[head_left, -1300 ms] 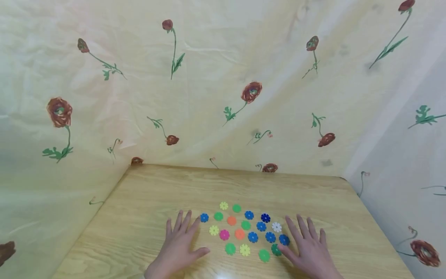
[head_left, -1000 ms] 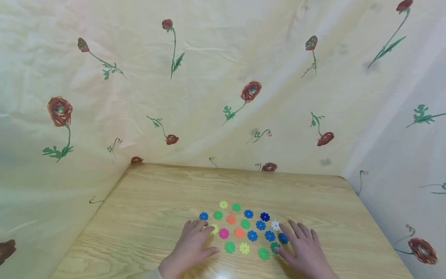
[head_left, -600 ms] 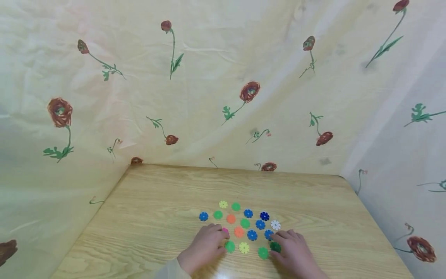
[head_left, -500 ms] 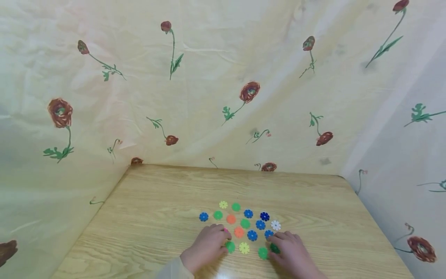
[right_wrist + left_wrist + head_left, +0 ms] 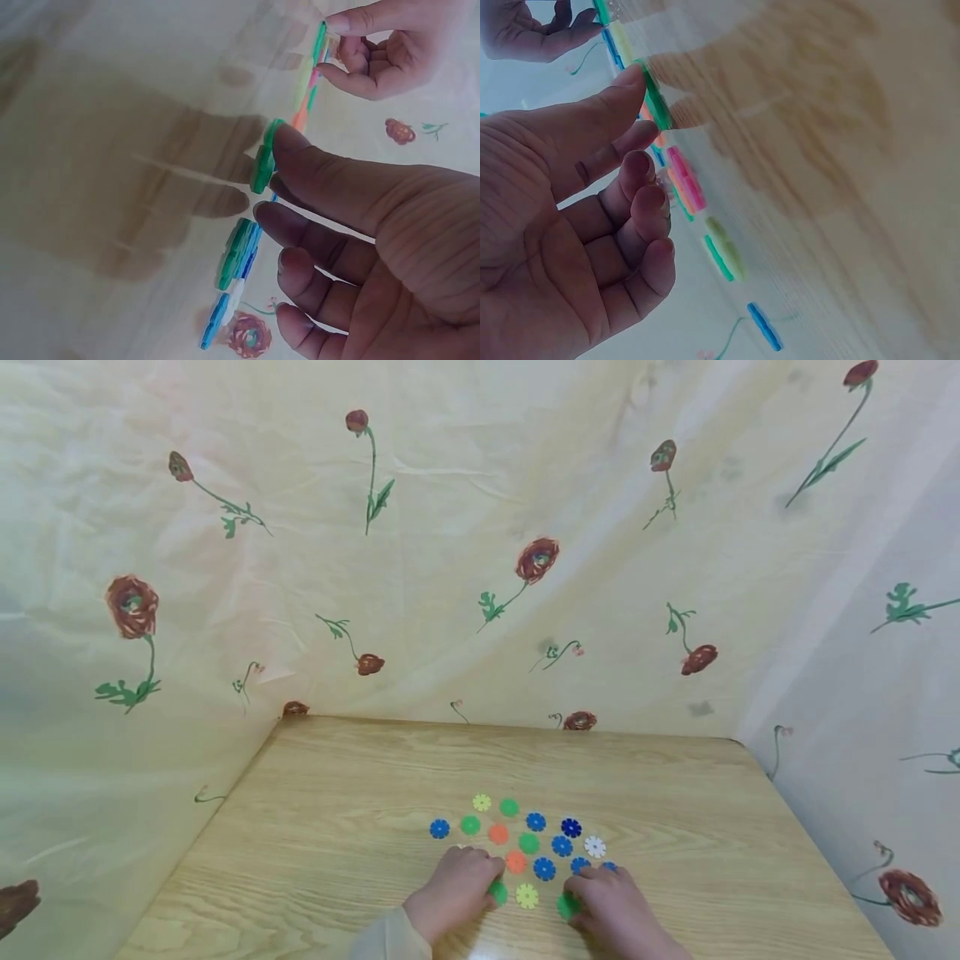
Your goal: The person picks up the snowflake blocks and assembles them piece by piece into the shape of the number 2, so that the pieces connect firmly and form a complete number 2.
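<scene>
My left hand (image 5: 459, 889) is low over the table at the near left of a scatter of notched plastic discs. Its thumb and index finger pinch the edges of a light green disc (image 5: 498, 893), also visible as a green disc (image 5: 657, 99) at the fingertips in the left wrist view. Opposite it, my right hand (image 5: 618, 906) pinches another green disc (image 5: 567, 907) between thumb and index finger. That green disc (image 5: 262, 161) lies close to the table in the right wrist view. A pink disc (image 5: 685, 178) sits just beyond the left fingers, and a dark green disc (image 5: 238, 255) is under the right hand.
Between the hands lies a yellow disc (image 5: 527, 896). Behind are an orange disc (image 5: 516, 862), a white disc (image 5: 595, 847), a blue disc (image 5: 439, 828) and several more. Flowered cloth (image 5: 450, 577) encloses the wooden table (image 5: 360, 768) at the back and sides.
Both hands have come inward and lower from spread fingers, the left moving right and the right moving left. Each now pinches a green disc; the pink and dark green discs became covered in the head view.
</scene>
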The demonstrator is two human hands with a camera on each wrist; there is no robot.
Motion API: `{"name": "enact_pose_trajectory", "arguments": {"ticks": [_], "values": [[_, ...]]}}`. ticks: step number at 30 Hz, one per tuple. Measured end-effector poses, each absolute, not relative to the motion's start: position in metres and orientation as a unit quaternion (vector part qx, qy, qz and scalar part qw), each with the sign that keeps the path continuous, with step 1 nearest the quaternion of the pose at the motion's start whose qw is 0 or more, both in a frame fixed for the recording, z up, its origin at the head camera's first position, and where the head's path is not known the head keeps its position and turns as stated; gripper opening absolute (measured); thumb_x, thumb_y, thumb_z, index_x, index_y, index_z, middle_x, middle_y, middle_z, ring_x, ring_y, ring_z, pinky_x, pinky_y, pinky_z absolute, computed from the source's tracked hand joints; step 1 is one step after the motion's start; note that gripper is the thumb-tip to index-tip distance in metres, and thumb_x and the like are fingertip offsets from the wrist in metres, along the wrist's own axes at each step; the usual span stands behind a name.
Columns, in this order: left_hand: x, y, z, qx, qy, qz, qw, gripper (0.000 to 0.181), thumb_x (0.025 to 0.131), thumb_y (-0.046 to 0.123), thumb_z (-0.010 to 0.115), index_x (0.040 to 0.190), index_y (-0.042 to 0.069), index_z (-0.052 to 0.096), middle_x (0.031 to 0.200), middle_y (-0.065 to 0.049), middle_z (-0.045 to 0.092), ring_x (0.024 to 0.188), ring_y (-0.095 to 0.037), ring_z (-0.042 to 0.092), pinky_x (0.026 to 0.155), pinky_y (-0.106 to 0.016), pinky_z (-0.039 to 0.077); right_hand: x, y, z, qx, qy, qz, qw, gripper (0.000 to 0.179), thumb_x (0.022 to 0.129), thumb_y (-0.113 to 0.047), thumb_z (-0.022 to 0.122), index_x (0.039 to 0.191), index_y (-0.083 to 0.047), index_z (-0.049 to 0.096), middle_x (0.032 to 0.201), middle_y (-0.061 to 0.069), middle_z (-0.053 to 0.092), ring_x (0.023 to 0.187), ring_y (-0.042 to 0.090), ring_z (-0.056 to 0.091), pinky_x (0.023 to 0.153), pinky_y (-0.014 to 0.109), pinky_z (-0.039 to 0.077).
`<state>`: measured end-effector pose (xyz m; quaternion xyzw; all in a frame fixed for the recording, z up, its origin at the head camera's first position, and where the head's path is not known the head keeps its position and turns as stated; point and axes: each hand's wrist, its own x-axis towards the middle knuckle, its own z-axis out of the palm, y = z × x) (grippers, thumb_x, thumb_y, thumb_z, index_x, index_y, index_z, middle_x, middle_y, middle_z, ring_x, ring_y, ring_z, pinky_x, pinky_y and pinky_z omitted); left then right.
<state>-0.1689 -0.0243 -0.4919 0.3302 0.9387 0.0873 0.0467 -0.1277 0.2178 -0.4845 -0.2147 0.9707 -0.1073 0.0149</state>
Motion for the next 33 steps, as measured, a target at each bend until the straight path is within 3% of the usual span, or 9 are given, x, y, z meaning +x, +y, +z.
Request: {"name": "enact_pose_trajectory", "arguments": {"ticks": [10,19,26,33], "values": [[-0.1700,-0.0213,-0.4923,0.326,0.940,0.088,0.046,0.024,0.075,0.027,0.084,0.089,0.020,0.066,0.078,0.012,0.059,0.073,-0.005,0.053,0.068,-0.026,0.046,-0.1298,0.2149,-0.4879,-0.205,0.972,-0.111,0.021,0.024,0.071,-0.018,0.086,0.087,-0.018,0.068,0.081,-0.014,0.059,0.074,0.007,0.052,0.072,0.042,0.045],[-0.1702,-0.0234,-0.4884,0.303,0.940,0.133,0.089,0.031,0.072,0.028,0.086,0.082,0.019,0.058,0.074,0.013,0.049,0.069,-0.004,0.046,0.067,-0.023,0.044,-0.1304,0.2142,-0.4885,-0.195,0.974,-0.115,0.027,0.025,0.071,-0.017,0.086,0.086,-0.021,0.066,0.082,-0.014,0.057,0.074,0.007,0.051,0.070,0.039,0.045],[-0.1692,-0.0262,-0.4909,0.317,0.935,0.132,0.082,0.029,0.074,0.028,0.085,0.075,0.020,0.057,0.068,0.014,0.046,0.062,-0.003,0.042,0.060,-0.020,0.039,-0.1322,0.2121,-0.4873,-0.182,0.975,-0.122,0.036,0.029,0.071,-0.016,0.086,0.093,-0.017,0.067,0.088,-0.010,0.061,0.080,0.011,0.058,0.072,0.039,0.047],[-0.1664,-0.0304,-0.4887,0.328,0.932,0.141,0.067,0.024,0.077,0.030,0.082,0.073,0.022,0.059,0.069,0.017,0.047,0.061,-0.003,0.041,0.060,-0.018,0.039,-0.1335,0.2125,-0.4884,-0.181,0.975,-0.123,0.041,0.024,0.074,-0.018,0.085,0.086,-0.022,0.065,0.086,-0.012,0.055,0.075,0.007,0.052,0.069,0.037,0.046]]}}
